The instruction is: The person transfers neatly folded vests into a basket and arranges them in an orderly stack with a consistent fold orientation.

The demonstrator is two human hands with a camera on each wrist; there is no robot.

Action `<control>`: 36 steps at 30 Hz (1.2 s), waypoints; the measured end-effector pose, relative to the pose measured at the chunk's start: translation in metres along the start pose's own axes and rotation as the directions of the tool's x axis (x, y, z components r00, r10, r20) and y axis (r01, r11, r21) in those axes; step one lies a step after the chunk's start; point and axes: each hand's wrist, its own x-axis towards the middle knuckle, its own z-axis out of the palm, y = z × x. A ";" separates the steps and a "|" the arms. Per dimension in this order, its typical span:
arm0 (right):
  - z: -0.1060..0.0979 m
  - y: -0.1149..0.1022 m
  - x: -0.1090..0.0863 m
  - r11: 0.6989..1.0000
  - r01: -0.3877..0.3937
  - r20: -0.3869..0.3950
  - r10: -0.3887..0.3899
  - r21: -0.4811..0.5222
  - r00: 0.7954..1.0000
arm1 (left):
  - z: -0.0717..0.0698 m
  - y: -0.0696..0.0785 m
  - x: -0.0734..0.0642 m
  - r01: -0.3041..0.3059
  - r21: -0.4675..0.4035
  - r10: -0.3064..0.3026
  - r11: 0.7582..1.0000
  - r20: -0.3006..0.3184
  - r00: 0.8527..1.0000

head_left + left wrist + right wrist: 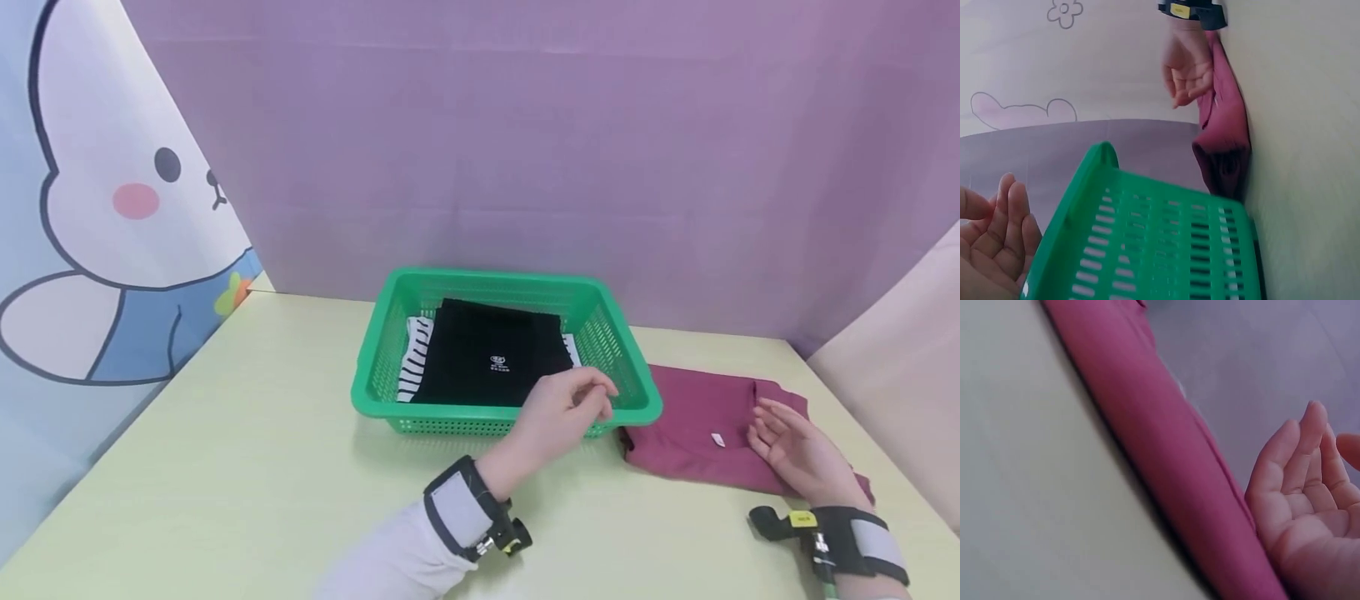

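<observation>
A green plastic basket (487,422) holds a folded black garment (480,333) with a small white print, lying on top of a black-and-white striped cloth (414,360). Over the basket's front right rim hovers my left hand (558,412), its fingers loosely bent and holding nothing; the left wrist view shows this hand (997,244) beside the basket wall. To the right lies a folded maroon garment (697,417) with a small white tag. My right hand (806,450) is at its right side, palm turned inward and fingers loosely curved around nothing. In the right wrist view the maroon fold (1166,462) runs beside that hand.
The pale yellow-green table (247,467) carries the basket and the maroon garment. A purple cloth backdrop (525,150) stands right behind the basket. On the left hangs a curtain (97,233) with a cartoon figure, and a pale cloth wall (900,367) borders the right edge.
</observation>
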 end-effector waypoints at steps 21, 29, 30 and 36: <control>-0.011 0.010 -0.005 0.997 0.052 -0.045 -0.049 0.051 0.998 | 0.059 0.016 0.028 -0.016 0.075 -0.001 0.997 0.222 0.975; -0.010 0.010 -0.002 0.997 0.071 -0.036 -0.071 -0.008 0.997 | 0.081 0.014 0.030 -0.030 0.065 0.001 0.997 0.407 0.914; -0.010 0.010 -0.001 0.997 0.074 -0.034 -0.074 -0.013 0.997 | 0.084 0.012 0.030 -0.004 0.062 -0.022 0.998 0.424 0.905; -0.007 0.007 0.000 0.996 0.079 -0.079 -0.082 -0.037 0.993 | 0.092 -0.005 0.028 0.181 0.087 -0.201 0.980 0.409 0.890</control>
